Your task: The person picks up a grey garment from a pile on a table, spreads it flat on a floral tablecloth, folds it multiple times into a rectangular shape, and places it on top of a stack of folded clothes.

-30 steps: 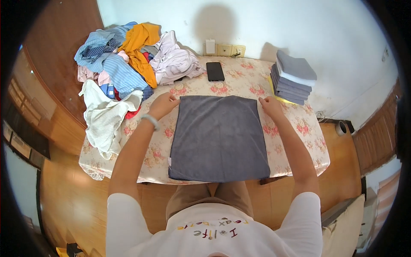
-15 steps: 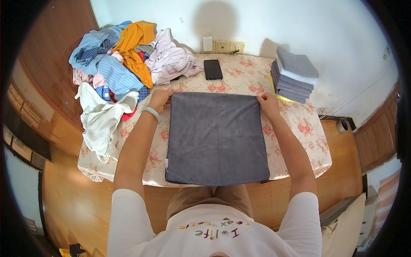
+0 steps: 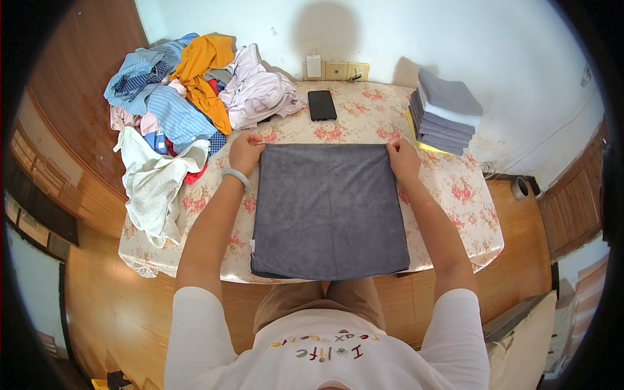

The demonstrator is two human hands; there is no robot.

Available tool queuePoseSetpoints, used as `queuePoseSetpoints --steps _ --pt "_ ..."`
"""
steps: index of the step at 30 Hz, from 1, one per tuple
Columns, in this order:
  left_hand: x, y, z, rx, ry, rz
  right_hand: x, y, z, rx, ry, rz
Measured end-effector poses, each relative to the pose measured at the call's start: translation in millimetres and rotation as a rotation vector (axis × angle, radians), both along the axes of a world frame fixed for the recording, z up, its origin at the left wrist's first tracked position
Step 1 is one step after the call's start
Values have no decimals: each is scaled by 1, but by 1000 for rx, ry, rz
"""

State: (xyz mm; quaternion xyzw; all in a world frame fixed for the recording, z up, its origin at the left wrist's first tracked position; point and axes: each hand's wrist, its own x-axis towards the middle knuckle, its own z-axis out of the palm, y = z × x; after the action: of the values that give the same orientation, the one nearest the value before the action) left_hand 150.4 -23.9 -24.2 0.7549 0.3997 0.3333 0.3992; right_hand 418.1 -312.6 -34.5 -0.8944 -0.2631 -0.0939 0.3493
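A dark grey towel (image 3: pixel 330 208) lies spread as a near square on the table, its near edge at the table's front edge. A small white tag shows low on its left side. My left hand (image 3: pixel 247 153) pinches the far left corner, and a pale bangle circles that wrist. At the far right corner, my right hand (image 3: pixel 403 159) grips the cloth between thumb and fingers. Both forearms reach forward along the towel's two sides.
A jumbled heap of clothes (image 3: pixel 175 91) covers the table's left side, with a white garment (image 3: pixel 156 188) trailing nearest. A black phone (image 3: pixel 322 105) lies toward the wall. Folded grey and white cloths (image 3: pixel 448 114) are stacked at the far right of the flowered tablecloth (image 3: pixel 455 192).
The towel's far edge has come slightly nearer to me, with both hands still holding its corners. My left wrist has shifted a little to the right.
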Motion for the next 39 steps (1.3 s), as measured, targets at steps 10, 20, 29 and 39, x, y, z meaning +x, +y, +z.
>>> queuePoseSetpoints --steps 10,20,29,39 --pt "4 -5 12 -429 -438 -216 15 4 -16 470 32 127" --pt "-2 -14 14 -560 -643 -222 2 -12 -3 829 426 289" --pt "1 -13 4 30 -271 -134 5 -4 -18 747 207 292" --pt "1 -8 -2 451 249 -101 -8 -3 -22 12 -343 210"
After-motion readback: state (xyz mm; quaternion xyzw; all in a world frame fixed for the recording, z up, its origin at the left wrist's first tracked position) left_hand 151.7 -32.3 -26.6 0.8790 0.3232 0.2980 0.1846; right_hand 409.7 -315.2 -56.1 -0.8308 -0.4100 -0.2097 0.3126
